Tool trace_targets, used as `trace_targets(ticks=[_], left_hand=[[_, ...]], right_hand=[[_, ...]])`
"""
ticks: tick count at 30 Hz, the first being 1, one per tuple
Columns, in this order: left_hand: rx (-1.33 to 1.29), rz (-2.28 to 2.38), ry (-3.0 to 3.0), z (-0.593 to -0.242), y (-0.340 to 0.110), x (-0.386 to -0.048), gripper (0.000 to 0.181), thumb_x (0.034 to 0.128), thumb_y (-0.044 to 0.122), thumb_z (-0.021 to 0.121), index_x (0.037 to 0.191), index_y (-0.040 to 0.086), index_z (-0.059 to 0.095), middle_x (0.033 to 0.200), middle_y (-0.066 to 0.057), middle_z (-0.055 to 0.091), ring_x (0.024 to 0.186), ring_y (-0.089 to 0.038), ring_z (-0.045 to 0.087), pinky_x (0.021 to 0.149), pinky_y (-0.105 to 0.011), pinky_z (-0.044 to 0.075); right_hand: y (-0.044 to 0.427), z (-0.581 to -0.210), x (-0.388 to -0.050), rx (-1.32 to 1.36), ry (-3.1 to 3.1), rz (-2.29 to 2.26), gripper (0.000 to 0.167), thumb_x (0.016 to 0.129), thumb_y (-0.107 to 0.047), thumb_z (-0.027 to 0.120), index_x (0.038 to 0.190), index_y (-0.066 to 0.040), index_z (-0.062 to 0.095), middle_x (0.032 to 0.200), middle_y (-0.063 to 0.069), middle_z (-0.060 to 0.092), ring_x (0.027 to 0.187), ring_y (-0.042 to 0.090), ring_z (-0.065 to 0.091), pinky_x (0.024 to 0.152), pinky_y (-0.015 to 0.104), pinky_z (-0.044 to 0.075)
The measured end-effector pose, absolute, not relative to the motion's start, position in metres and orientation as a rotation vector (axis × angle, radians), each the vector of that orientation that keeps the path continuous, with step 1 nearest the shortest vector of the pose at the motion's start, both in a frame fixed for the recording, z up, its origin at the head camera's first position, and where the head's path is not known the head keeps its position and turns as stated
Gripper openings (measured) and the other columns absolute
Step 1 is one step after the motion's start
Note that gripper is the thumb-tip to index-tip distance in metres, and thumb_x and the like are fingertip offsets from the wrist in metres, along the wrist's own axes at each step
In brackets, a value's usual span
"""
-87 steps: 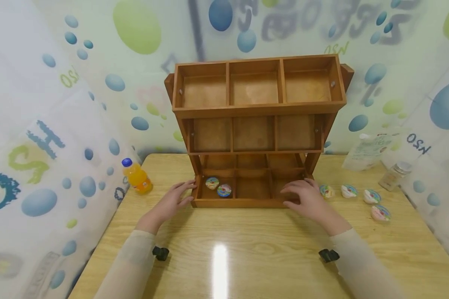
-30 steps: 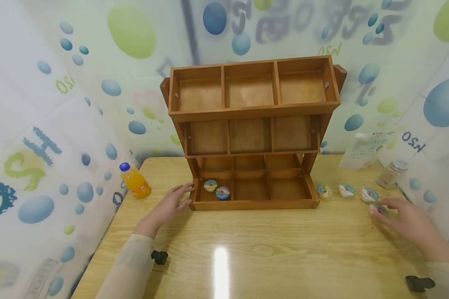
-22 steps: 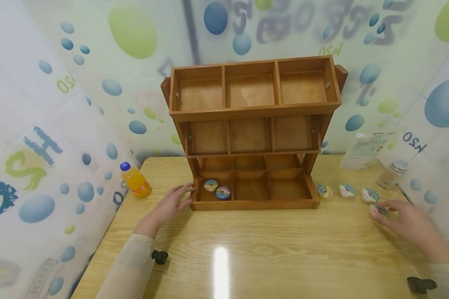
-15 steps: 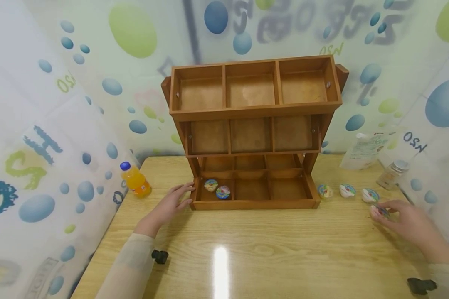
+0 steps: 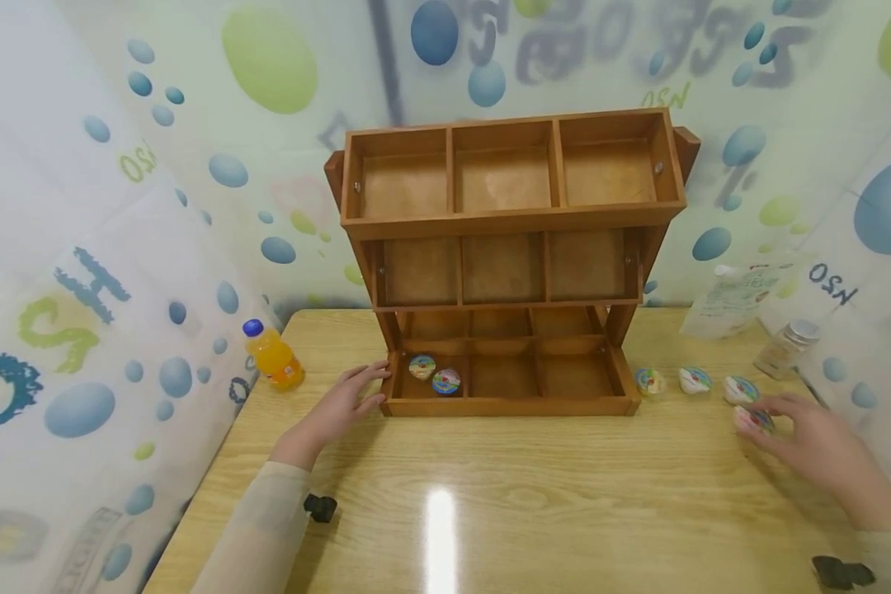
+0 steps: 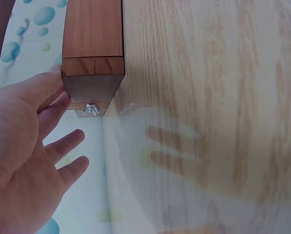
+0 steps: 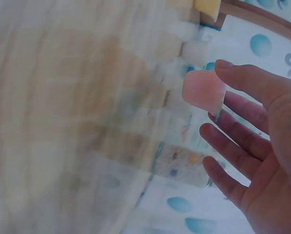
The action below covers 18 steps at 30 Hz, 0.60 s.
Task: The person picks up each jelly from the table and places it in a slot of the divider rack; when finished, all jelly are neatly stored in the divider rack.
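Observation:
A brown wooden rack (image 5: 512,406) of divided trays stands on the table. My left hand (image 5: 339,410) touches the left end of its bottom tray; in the left wrist view the fingers of that hand (image 6: 35,131) lie against the wood, the others spread. Two small lidded cups, one yellowish (image 5: 421,367) and one blue-rimmed (image 5: 446,381), lie in the bottom left compartment. At the right, my right hand (image 5: 824,441) pinches a pink cup (image 5: 750,419) between thumb and fingers. The right wrist view shows the pink cup (image 7: 203,90) at the fingertips of my right hand (image 7: 262,131).
Cups, one yellow (image 5: 649,381) and two white (image 5: 694,379), (image 5: 739,389) in a row, lie right of the rack. Behind them are a clear bag (image 5: 735,301) and a lidded jar (image 5: 787,349). An orange drink bottle (image 5: 273,356) stands at the left.
My right hand has moved from the rack's right end to the pink cup at the right and holds it. My left hand has stayed at the rack.

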<state>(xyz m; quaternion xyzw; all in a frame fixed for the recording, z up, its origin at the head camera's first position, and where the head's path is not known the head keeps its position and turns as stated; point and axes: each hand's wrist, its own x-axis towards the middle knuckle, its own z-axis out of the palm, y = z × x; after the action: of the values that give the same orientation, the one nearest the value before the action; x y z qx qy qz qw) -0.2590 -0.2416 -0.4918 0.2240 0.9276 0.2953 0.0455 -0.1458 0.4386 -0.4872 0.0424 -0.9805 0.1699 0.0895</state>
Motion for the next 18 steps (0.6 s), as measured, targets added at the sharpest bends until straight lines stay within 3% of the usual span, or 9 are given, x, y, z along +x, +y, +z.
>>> trace_targets(ticks=[6,13,18], left_hand=[[0.69,0.905,2.838,-0.49,-0.242,-0.258,0.048,0.1071,0.022,0.059,0.152,0.007,0.05,0.167,-0.012,0.037,0.151,-0.044,0.031,0.119,-0.067,0.032],[0.701,0.868,2.849,-0.49,-0.24,-0.258,0.049,0.1073,0.022,0.058,0.153,0.008,0.049,0.167,-0.013,0.036,0.152,-0.045,0.03,0.118,-0.067,0.032],[0.702,0.874,2.849,-0.489,-0.24,-0.257,0.049,0.1072,0.022,0.058,0.153,0.007,0.049,0.167,-0.012,0.037,0.152,-0.045,0.031,0.119,-0.067,0.033]], right_hand=[[0.416,-0.473,-0.153,0.229,-2.858,0.45,0.042,0.086,-0.041,0.084,0.111,-0.008,0.078,0.123,0.033,0.067,0.106,0.056,0.062,0.08,0.068,0.05],[0.388,-0.463,-0.159,0.298,-2.823,0.461,0.039,0.086,-0.039,0.084,0.113,-0.011,0.077,0.121,0.026,0.07,0.098,0.048,0.068,0.076,0.063,0.054],[0.366,-0.455,-0.167,0.354,-2.784,0.475,0.04,0.087,-0.039,0.084,0.115,-0.012,0.077,0.12,0.021,0.071,0.101,0.045,0.068,0.077,0.062,0.055]])
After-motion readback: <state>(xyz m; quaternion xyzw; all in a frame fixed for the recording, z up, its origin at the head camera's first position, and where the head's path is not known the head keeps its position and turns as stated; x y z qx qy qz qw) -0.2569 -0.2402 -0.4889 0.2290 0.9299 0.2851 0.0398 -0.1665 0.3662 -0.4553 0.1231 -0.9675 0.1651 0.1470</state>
